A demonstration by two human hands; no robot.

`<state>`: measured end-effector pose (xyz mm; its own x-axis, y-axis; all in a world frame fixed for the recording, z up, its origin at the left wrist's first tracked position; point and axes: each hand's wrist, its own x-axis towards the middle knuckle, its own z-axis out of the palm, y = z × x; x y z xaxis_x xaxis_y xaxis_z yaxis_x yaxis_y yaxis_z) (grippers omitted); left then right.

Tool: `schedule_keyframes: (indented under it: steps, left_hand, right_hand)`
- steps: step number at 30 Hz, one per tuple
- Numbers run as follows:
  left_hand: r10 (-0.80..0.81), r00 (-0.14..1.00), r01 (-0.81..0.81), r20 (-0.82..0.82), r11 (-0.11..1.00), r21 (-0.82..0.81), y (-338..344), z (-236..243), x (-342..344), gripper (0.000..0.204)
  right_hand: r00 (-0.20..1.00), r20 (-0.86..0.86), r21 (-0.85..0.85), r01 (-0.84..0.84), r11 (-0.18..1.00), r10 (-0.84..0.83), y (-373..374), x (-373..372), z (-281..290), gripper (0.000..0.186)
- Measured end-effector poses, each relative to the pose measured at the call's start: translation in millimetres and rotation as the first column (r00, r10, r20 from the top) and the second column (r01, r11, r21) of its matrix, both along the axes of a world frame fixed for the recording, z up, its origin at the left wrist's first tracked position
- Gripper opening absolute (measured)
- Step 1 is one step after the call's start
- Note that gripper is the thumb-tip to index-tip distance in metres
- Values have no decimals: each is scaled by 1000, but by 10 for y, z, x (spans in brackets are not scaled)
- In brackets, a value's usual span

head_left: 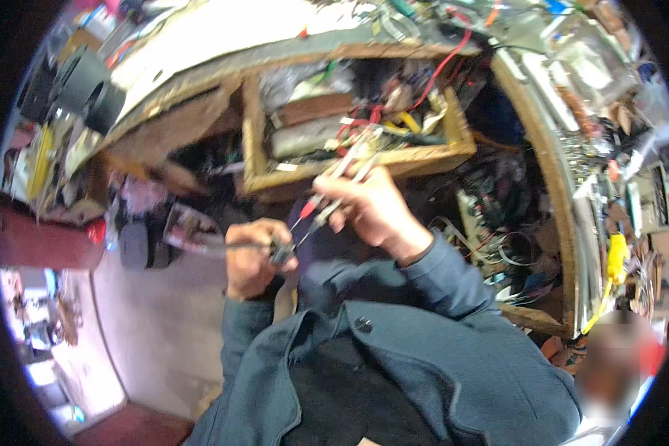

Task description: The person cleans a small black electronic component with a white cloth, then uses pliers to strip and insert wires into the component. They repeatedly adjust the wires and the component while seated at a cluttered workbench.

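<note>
My left hand (251, 264) is closed around a small black plug-like piece (281, 253), with a dark cable running off to the left. My right hand (372, 207) grips two thin test probes (306, 210) side by side, much like chopsticks. One probe has a red collar near its tip; the other looks dark there. Both metal tips point down and left at the black piece. Whether they touch it is too small to tell. Past my fingers, the pale upper ends of the probes reach over the wooden drawer's front edge.
Beyond my hands, an open wooden drawer (364, 171) holds wires, bags and small parts. A red wire (442, 70) trails over its back. Cluttered shelves and electronic scraps lie on the right, with a yellow tool (616, 259). A person's blurred head (613, 364) appears at lower right.
</note>
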<state>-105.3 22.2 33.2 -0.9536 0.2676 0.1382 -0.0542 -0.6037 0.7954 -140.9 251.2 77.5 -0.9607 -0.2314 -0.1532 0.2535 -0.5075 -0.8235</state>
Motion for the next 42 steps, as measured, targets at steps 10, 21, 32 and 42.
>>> schedule_keyframes:
  steps: [10, 21, 32, 42]
  left_hand:
    - [-97, 990, 109, -104, 986, 123, -96, -114, -21, 15]
    - [-115, 993, 114, -8, 976, 185, -82, -73, 20, 15]
    - [-60, 998, 60, -16, 998, 16, -73, -61, 42, 31]
    - [-93, 994, 98, -58, 992, 83, -88, -198, 28, 17]
  right_hand:
    - [992, 120, -137, -31, 990, 48, -127, 31, -51, 12]
    - [985, 130, -77, -107, 991, 117, -105, 43, -35, 15]
    - [974, 129, -104, -171, 980, 184, -64, -6, -106, 18]
    - [978, 103, -83, -174, 981, 182, -41, 3, -85, 18]
